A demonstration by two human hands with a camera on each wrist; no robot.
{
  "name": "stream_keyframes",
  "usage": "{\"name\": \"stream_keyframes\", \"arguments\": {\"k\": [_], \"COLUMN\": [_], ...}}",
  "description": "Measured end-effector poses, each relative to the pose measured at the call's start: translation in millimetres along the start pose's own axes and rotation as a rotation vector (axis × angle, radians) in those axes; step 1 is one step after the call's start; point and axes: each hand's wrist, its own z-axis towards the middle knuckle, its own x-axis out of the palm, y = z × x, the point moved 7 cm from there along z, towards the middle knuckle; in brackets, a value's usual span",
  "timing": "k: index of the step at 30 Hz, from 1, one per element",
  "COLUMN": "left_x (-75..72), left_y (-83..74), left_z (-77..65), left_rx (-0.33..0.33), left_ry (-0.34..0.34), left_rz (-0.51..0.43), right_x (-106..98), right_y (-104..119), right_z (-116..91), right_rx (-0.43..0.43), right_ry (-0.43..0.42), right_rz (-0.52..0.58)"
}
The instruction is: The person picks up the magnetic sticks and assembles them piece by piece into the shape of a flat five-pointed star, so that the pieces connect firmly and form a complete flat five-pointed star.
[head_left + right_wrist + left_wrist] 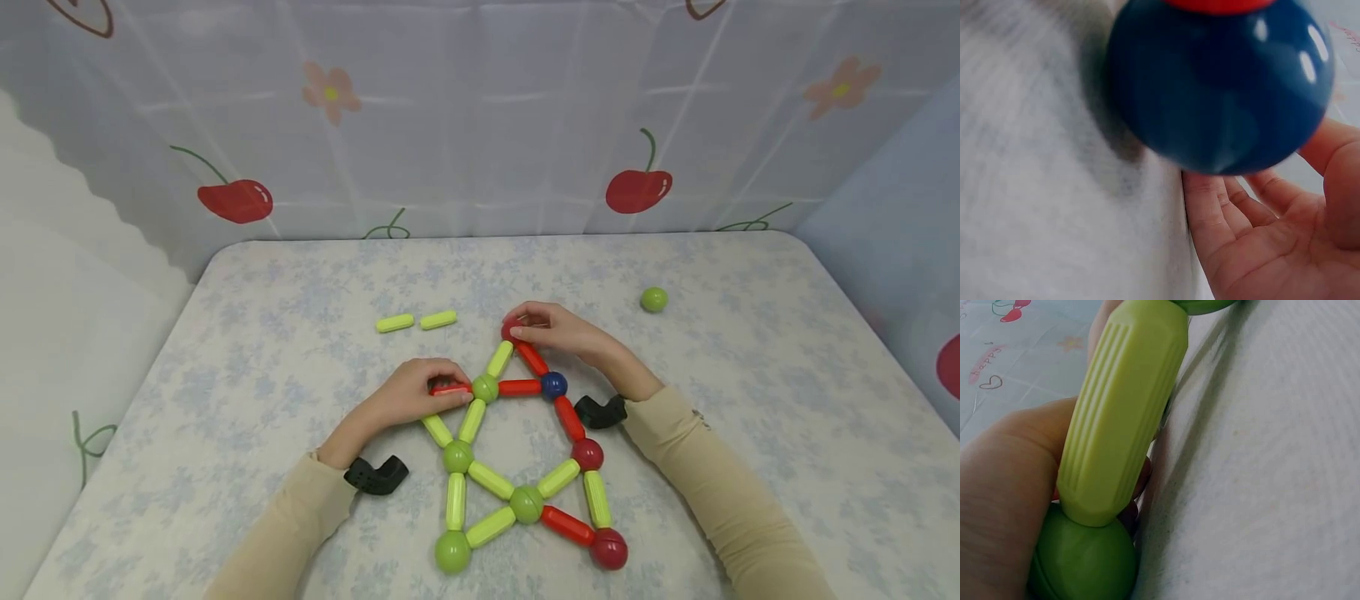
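Observation:
A flat frame of magnetic rods and balls lies on the table. My left hand (411, 392) pinches a red rod (450, 389) between thumb and fingers, its right end at a green ball (485, 388). At the frame's far tip, the fingers and thumb of my right hand (558, 327) grip a red ball (511, 330), where a yellow-green rod (499, 359) and a red rod (533, 358) meet. Below that hand sits a blue ball (554, 385), large in the right wrist view. In the left wrist view, a yellow-green rod (1125, 412) partly hides the left hand.
Two loose yellow-green rods (395, 322) lie behind the left hand. A loose green ball (654, 300) rests at the back right. Nearer me, the frame continues with a green ball (453, 552) and a red ball (609, 549) at its corners. A printed curtain hangs behind the table (300, 275).

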Motion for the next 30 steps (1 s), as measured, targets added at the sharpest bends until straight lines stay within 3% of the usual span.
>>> {"name": "stream_keyframes", "arguments": {"k": [8, 13, 16, 19, 24, 27, 30], "left_x": [-1.5, -5.2, -14.2, -20.2, -15.6, -8.3, -1.0], "left_y": [-4.5, -10.8, -16.5, -25.7, -45.3, -54.0, -54.8], "left_z": [3.2, 1.1, -0.2, 7.0, 33.2, 52.0, 63.9], "left_rx": [0.035, 0.064, 0.07, 0.079, 0.106, 0.107, 0.088], "left_ry": [-0.008, 0.028, 0.028, 0.056, 0.191, 0.257, 0.322], "left_rz": [0.009, 0.059, 0.112, 0.146, 0.187, 0.259, 0.333], "right_x": [-14, -26, -21, -7, 30, 52, 65], "right_y": [13, 12, 6, 1, 0, -3, -8], "right_z": [-19, -59, -93, -130, -178, -191, -191], "right_rx": [-0.062, -0.06, -0.068, -0.104, -0.23, -0.271, -0.28], "right_ry": [-0.047, -0.119, -0.107, -0.039, 0.194, 0.31, 0.365], "right_rz": [-0.111, -0.181, -0.232, -0.261, -0.186, -0.142, -0.118]}}
